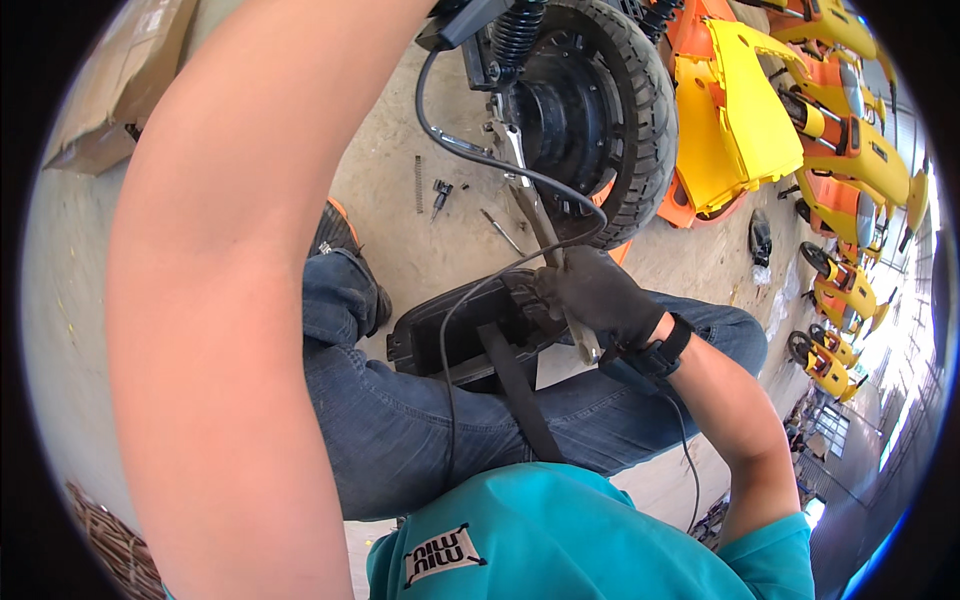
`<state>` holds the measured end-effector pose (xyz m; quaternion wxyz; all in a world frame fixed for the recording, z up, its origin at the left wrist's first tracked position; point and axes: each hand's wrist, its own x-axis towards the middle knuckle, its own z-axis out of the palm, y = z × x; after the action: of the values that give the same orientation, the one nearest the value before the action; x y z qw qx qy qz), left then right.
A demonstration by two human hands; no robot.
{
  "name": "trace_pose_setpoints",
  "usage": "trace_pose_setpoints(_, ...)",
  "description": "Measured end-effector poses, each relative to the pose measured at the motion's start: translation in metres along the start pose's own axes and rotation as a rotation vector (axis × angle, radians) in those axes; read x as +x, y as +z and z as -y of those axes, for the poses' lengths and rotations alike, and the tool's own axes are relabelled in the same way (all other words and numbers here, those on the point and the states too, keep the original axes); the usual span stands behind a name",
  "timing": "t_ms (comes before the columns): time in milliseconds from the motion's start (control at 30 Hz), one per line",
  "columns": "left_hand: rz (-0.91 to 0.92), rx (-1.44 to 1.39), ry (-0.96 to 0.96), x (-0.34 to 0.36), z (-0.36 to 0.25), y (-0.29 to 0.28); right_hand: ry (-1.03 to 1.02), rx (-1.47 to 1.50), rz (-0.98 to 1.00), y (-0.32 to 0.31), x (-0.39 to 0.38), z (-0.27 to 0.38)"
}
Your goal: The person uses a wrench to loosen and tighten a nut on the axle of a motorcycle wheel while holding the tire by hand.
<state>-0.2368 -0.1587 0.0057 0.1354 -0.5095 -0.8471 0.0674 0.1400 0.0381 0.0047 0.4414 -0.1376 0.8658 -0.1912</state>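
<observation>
My right hand [605,298], in a black glove, is closed around the shaft of a long metal wrench [535,212]. The wrench's upper end meets the axle area beside the hub of a black wheel [655,130]. Bare and raised, my left arm [225,260] crosses the left side and leaves through the top edge, so that hand is out of sight. A black cable [520,172] loops past the wrench and down over my leg. Under my right hand, between my legs, lies a black plastic housing [430,340]. A black shock absorber spring [518,35] stands beside the wheel.
On the concrete floor lie a thin coil spring [418,185], a small black fitting [441,195] and a slim metal rod [502,230]. A yellow body panel [740,115] rests right of the wheel. Several yellow scooters [865,160] line the right. A cardboard box [115,85] stands far left.
</observation>
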Motion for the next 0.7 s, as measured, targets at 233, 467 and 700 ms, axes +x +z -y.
trace_pose_setpoints(233,0.123,-0.037,-0.035,0.008,-0.015,-0.017,0.151,0.106,-0.039,-0.008,0.007,0.024)
trace_pose_setpoints(467,0.078,-0.022,0.019,0.005,-0.011,-0.013,0.095,0.017,-0.102,-0.004,0.006,0.031)
trace_pose_setpoints(700,0.130,-0.183,-0.089,0.005,-0.017,-0.020,-0.009,-0.173,-0.322,0.035,0.025,0.003)
